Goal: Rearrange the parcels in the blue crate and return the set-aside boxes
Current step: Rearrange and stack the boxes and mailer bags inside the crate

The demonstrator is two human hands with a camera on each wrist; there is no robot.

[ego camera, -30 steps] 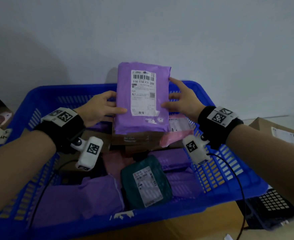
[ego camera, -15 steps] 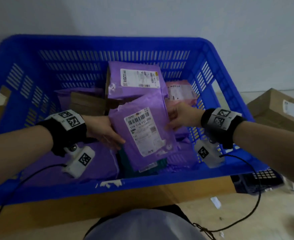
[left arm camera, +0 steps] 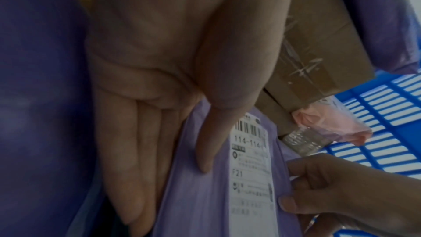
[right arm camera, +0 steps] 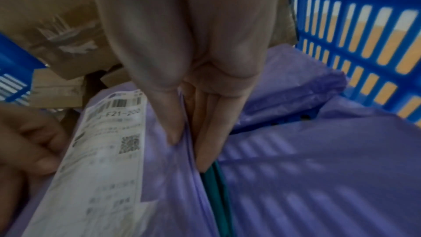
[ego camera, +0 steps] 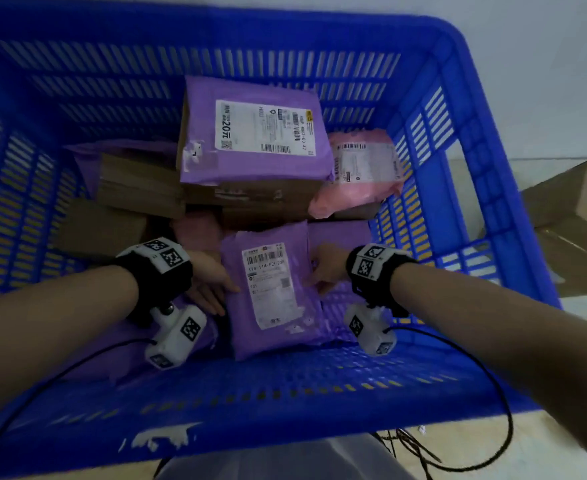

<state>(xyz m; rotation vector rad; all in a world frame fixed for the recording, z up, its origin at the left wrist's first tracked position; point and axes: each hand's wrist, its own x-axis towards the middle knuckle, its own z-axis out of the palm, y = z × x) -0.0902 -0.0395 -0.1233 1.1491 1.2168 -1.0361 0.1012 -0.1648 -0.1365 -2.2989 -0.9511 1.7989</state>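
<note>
The blue crate [ego camera: 458, 140] holds several parcels. A purple parcel [ego camera: 271, 289] with a white label lies nearly flat at the crate's front middle. My left hand [ego camera: 209, 285] holds its left edge, thumb [left arm camera: 205, 150] on top and fingers [left arm camera: 136, 186] along the underside. My right hand [ego camera: 323, 271] pinches its right edge, thumb [right arm camera: 173, 132] above and fingers [right arm camera: 205, 147] beneath. A teal parcel [right arm camera: 214, 195] shows as a thin strip under that edge. Other purple parcels [right arm camera: 318, 168] lie to the right.
At the back, a second labelled purple parcel [ego camera: 250, 133] rests on a cardboard box [ego camera: 257, 199], with a pink parcel [ego camera: 361, 168] to its right. More cardboard boxes [ego camera: 139, 188] sit at the left. Outside the crate on the right lies a brown box [ego camera: 579, 216]. Cables [ego camera: 423, 455] trail on the floor.
Both hands brought the labelled purple parcel down from upright above the crate to nearly flat at the crate's front, over the teal parcel. The head view tilted downward.
</note>
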